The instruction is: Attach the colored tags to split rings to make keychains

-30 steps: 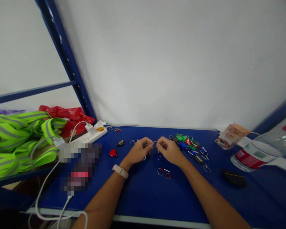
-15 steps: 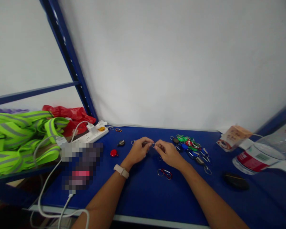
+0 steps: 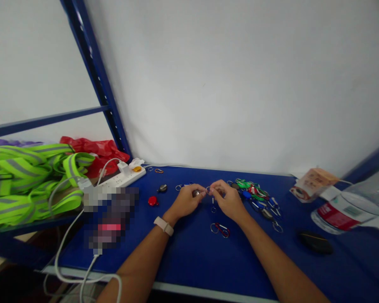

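Note:
Over the middle of the blue table (image 3: 189, 252), my left hand (image 3: 189, 198) pinches the left side of a small metal ring (image 3: 208, 190); a dark, shiny piece shows partly in its fingers. On the ring's other side, my right hand (image 3: 225, 198) has its fingertips closed on it. Below my right hand lies a small carabiner with a ring (image 3: 213, 208), partly covered. Nearer the front is a red carabiner with rings (image 3: 222, 229). A pile of coloured carabiners and reels (image 3: 255, 195) lies right of my hands.
To the left are a red reel (image 3: 152, 201), a black reel (image 3: 162, 188), a power strip (image 3: 123, 179), cables and green reflective straps (image 3: 25, 176). A black mouse-like object (image 3: 315, 242), a large bottle (image 3: 341, 212) and a small box (image 3: 312, 184) stand or lie at the right.
The view has shifted slightly. My hands remain together at the ring, which now shows more clearly between them. More of the small carabiner below my right hand is visible.

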Action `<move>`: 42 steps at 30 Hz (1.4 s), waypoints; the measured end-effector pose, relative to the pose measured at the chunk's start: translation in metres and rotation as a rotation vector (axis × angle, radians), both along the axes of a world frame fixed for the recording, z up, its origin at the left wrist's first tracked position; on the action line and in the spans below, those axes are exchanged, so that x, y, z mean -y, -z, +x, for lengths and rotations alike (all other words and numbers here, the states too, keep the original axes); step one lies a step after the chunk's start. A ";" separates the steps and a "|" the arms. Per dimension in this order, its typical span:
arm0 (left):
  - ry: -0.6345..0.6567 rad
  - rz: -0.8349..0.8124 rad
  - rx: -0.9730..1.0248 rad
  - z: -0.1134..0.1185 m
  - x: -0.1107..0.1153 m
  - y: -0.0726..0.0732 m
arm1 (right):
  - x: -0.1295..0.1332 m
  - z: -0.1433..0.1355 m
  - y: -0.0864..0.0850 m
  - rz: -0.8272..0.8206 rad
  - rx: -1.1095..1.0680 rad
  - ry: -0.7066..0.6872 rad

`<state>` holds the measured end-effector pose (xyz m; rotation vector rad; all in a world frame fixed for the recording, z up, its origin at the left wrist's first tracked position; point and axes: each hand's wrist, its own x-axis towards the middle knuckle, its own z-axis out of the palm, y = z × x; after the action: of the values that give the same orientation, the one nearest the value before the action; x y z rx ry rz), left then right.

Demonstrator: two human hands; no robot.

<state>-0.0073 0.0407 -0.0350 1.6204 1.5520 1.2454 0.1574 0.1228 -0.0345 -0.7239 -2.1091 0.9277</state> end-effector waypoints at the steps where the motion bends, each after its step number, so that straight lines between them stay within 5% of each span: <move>1: -0.007 0.002 -0.002 0.000 0.000 0.000 | 0.000 0.001 0.000 0.019 0.019 -0.006; 8: -0.060 0.069 -0.060 -0.001 0.000 -0.003 | 0.001 0.002 -0.004 0.137 0.143 -0.093; 12: -0.065 0.095 -0.108 -0.002 0.000 -0.004 | -0.006 0.003 0.000 0.204 0.128 -0.001; 16: -0.155 0.080 -0.147 -0.005 0.000 -0.004 | -0.018 0.009 -0.001 0.245 0.046 0.244; 22: -0.232 0.074 -0.038 -0.012 -0.001 -0.004 | -0.044 0.040 -0.017 0.218 -0.349 0.872; 28: -0.221 0.112 -0.076 -0.012 0.000 -0.006 | -0.077 0.077 -0.017 0.184 -0.657 1.144; 36: -0.231 0.175 -0.221 -0.012 0.000 -0.005 | -0.056 0.048 -0.015 0.132 -0.635 0.841; 42: -0.233 0.177 -0.230 -0.012 0.001 -0.005 | -0.021 0.020 -0.018 -0.220 -0.260 -0.025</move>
<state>-0.0197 0.0399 -0.0302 1.7867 1.8610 1.3909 0.1778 0.1437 -0.0168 -0.6473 -1.8107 1.2126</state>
